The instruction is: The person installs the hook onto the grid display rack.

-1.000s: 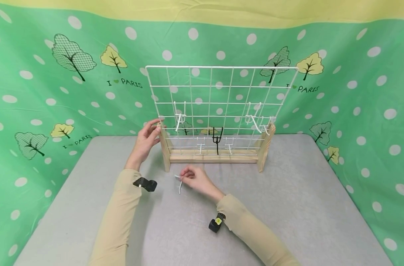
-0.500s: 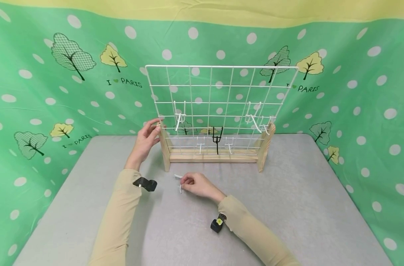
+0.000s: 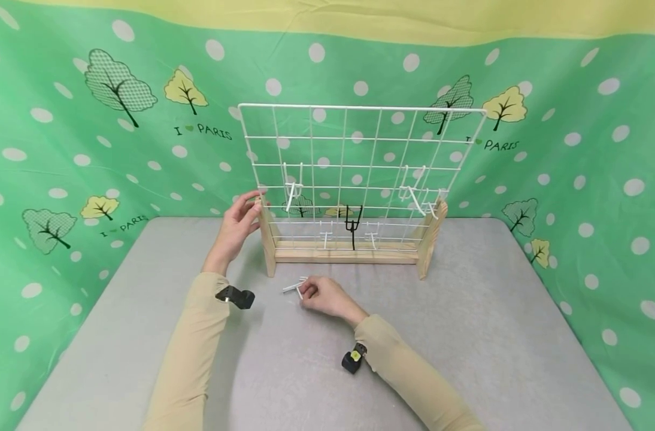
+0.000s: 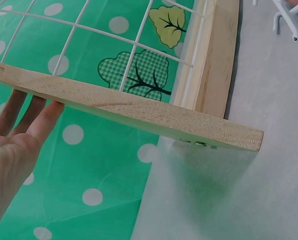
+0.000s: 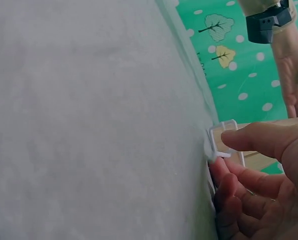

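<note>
A white wire grid rack (image 3: 360, 108) stands upright in wooden supports at the middle of the table. My left hand (image 3: 236, 227) holds the top of its left wooden post (image 3: 266, 245), fingers against the outer side; the left wrist view shows the fingertips against this post (image 4: 113, 102). In front of the rack, just over the table, my right hand (image 3: 327, 297) pinches a loose white wire hook (image 3: 293, 288). The right wrist view has the hook (image 5: 223, 154) between thumb and fingers, partly covered by them.
On the grid hang a black hook (image 3: 352, 226) at lower middle and several white hooks, among them a left one (image 3: 292, 189) and a right one (image 3: 412, 193). A wooden crossbar (image 3: 346, 257) joins the posts. Green dotted cloth (image 3: 327, 66) surrounds the grey table (image 3: 494, 335).
My right hand has shifted slightly to the right, and the white hook in its fingers has turned. The left hand stays at the post, and the rack stands as before.
</note>
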### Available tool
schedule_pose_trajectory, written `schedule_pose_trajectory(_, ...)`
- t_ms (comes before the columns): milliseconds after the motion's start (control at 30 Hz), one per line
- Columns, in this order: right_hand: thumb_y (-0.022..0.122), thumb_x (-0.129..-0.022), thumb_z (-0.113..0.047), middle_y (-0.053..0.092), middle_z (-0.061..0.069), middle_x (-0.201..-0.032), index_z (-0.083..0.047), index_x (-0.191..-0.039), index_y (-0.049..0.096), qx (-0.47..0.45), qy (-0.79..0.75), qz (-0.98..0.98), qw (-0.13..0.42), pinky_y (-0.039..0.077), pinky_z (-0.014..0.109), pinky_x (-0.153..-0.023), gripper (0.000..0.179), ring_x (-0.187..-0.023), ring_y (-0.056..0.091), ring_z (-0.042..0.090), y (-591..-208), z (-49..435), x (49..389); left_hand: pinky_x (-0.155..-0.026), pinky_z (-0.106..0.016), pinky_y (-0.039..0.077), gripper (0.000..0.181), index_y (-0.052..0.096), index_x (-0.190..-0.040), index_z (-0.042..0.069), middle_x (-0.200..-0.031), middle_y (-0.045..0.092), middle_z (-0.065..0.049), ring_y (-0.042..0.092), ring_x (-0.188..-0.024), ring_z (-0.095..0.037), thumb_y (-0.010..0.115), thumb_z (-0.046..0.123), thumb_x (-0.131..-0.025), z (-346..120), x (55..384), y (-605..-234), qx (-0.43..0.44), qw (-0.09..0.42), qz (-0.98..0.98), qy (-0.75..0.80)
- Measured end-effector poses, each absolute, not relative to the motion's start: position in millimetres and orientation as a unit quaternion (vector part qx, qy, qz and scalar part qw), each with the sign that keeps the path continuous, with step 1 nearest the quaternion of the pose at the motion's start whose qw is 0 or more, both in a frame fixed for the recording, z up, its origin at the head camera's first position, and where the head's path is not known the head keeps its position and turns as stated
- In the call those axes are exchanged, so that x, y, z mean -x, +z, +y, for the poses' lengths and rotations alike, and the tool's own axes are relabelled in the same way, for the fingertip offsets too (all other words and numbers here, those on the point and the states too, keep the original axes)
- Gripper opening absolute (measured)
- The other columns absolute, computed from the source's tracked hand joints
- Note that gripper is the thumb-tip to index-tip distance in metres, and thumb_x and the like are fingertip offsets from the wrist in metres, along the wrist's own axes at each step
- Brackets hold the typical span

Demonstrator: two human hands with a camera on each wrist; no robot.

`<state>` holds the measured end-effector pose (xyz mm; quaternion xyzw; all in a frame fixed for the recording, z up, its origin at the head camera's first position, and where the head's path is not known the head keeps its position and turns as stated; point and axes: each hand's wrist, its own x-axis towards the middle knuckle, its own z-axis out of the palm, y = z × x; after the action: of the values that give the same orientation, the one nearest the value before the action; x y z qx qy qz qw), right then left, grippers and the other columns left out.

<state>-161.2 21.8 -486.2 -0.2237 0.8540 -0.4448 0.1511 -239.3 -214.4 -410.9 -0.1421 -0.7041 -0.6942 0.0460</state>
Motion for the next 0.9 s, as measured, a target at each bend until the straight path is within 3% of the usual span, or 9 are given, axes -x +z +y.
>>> schedule_pose_trajectory(200, 0.077, -0.077, -0.002, 0.063, -0.002, -0.078, -0.004, -0.097, 0.066, 0.21, -0.433, 0.866, 0.137, 0.048, 0.02, -0.062, 0.023, -0.067, 0.055, 0.005, -487.6, 19.7, 161.6, -0.104, -0.053, 0.04, 0.038, 0.051, -0.138, 0.016, -0.134, 0.046, -0.026, 0.044, -0.127, -0.032, 0.052, 0.026, -0.102, -214.8, 238.7, -410.4, 0.139, 0.045, -0.707, -0.692)
schedule_pose_trajectory(467, 0.07, -0.08, 0.0, 0.06, -0.002, -0.074, -0.001, -0.088, 0.069, 0.176, -0.475, 0.853, 0.123, 0.046, 0.018, -0.056, 0.008, -0.064, 0.051, 0.007, -488.7, 22.5, 163.1, -0.104, -0.052, 0.041, 0.037, 0.051, -0.138, 0.016, -0.134, 0.046, -0.027, 0.044, -0.127, -0.033, 0.052, 0.025, -0.102, -214.3, 236.5, -409.0, 0.14, 0.043, -0.701, -0.698)
schedule_pose_trajectory(667, 0.07, -0.081, -0.003, 0.061, -0.001, -0.072, -0.001, -0.084, 0.07, 0.143, -0.491, 0.855, 0.08, 0.045, 0.017, -0.056, 0.004, -0.063, 0.052, 0.006, -488.9, 24.0, 164.3, -0.104, -0.052, 0.041, 0.037, 0.051, -0.138, 0.016, -0.134, 0.046, -0.027, 0.044, -0.126, -0.032, 0.052, 0.024, -0.102, -214.7, 236.7, -409.2, 0.14, 0.043, -0.7, -0.699)
schedule_pose_trajectory(900, 0.067, -0.083, 0.002, 0.069, 0.009, -0.071, 0.003, -0.086, 0.065, 0.076, -0.573, 0.813, 0.075, 0.046, 0.016, -0.051, 0.004, -0.059, 0.065, 0.019, -489.0, 21.5, 165.7, -0.105, -0.052, 0.04, 0.037, 0.051, -0.138, 0.015, -0.134, 0.046, -0.026, 0.044, -0.127, -0.033, 0.052, 0.025, -0.102, -214.4, 236.8, -408.8, 0.139, 0.04, -0.702, -0.698)
